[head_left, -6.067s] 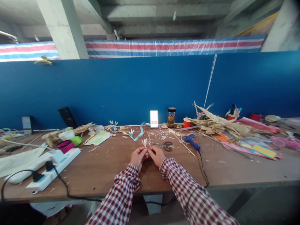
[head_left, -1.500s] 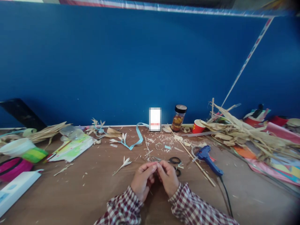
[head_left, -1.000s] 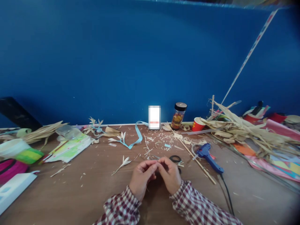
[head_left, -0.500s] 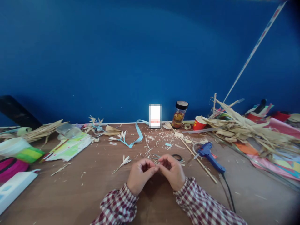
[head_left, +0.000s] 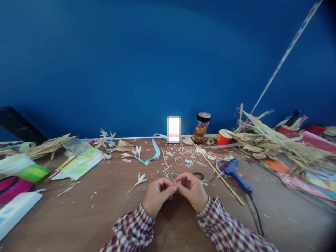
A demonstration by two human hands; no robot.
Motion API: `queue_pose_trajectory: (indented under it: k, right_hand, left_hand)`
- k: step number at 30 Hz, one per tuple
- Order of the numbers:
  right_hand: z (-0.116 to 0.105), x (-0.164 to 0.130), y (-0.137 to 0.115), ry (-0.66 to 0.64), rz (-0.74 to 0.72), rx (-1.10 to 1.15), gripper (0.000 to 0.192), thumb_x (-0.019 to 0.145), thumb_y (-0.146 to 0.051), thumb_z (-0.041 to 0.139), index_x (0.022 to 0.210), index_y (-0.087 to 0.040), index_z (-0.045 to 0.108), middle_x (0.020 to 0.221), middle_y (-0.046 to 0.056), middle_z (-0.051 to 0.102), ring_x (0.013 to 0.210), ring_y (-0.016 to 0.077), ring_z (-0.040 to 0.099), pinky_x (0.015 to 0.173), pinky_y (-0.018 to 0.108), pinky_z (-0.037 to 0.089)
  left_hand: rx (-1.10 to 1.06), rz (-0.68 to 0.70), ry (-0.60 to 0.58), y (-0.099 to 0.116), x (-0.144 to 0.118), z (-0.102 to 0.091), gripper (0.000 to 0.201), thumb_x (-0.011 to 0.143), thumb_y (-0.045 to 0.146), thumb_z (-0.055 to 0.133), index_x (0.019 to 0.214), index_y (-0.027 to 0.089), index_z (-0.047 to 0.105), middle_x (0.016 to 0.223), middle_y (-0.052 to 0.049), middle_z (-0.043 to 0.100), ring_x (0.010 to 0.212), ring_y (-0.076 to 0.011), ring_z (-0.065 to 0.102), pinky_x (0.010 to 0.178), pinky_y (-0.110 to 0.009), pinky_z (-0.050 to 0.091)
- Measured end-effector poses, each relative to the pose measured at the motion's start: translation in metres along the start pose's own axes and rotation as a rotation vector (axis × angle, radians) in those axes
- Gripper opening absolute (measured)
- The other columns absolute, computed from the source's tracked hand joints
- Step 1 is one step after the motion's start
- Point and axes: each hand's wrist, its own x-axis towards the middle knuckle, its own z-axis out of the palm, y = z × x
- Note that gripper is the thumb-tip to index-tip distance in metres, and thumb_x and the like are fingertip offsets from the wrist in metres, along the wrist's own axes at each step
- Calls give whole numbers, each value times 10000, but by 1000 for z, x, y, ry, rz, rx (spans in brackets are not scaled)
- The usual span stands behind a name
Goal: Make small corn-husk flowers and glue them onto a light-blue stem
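Pinching: left hand (head_left: pixel 157 194) and right hand (head_left: pixel 192 189) meet fingertip to fingertip over the table (head_left: pixel 78 217), fingers curled shut on a thin straw strip (head_left: pixel 175 181).
Strip axis: too small to tell; it sits between the thumbs, just in front of the scissors (head_left: pixel 198 176).
Glass jar (head_left: pixel 201 127): upright, black lid on, yellow-red contents.
Red paper cup (head_left: pixel 224 137): tipped, contents hidden.
Glue gun (head_left: pixel 234 170): right of the hands, nozzle pointing left.
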Motion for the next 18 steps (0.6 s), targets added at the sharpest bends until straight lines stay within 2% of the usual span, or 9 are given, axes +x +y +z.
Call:
queue_pose_trajectory:
  k: [6, 10, 12, 15, 18]
  right_hand:
    - [1, 3, 6, -47, 95, 164, 260, 631, -308, 671, 787, -164, 521, 596, -52, 507, 458, 61, 443, 419, 188, 380]
    - [5, 1, 8, -54, 148, 293, 277, 626, -324, 685, 774, -156, 523, 573, -57, 516, 448, 49, 445, 400, 161, 376]
    - [7, -1, 7, -71, 231, 391, 276, 636, -340, 682, 745, -156, 507, 520, -69, 501, 400, 33, 417, 366, 138, 341]
    - [7, -3, 3, -144, 382, 524, 297, 652, -374, 669, 691, -165, 460, 466, -81, 473, 341, 15, 362, 311, 109, 255]
    - [3, -4, -1, -240, 483, 585, 304, 668, -391, 654, 685, -161, 457, 463, -76, 478, 316, -2, 315, 295, 97, 178]
  left_hand:
    - [-90, -61, 27, 1, -2, 4, 261, 589, 346, 696, 627, 144, 536, 489, 49, 506, 416, -62, 443, 424, -181, 332]
    - [-187, -90, -22, 1, -4, 6, 243, 622, 338, 675, 633, 148, 525, 511, 48, 507, 414, -57, 440, 428, -183, 342]
    - [-194, -55, -39, 2, -4, 6, 219, 654, 330, 650, 629, 153, 523, 505, 49, 501, 419, -59, 439, 436, -186, 351]
    - [-90, 56, 4, 3, -6, 6, 159, 680, 300, 630, 664, 153, 570, 517, 33, 522, 461, -74, 462, 464, -190, 372]
    - [56, 164, 38, 5, -8, 6, 174, 711, 281, 596, 829, 165, 651, 703, -25, 606, 520, -90, 496, 510, -210, 412]
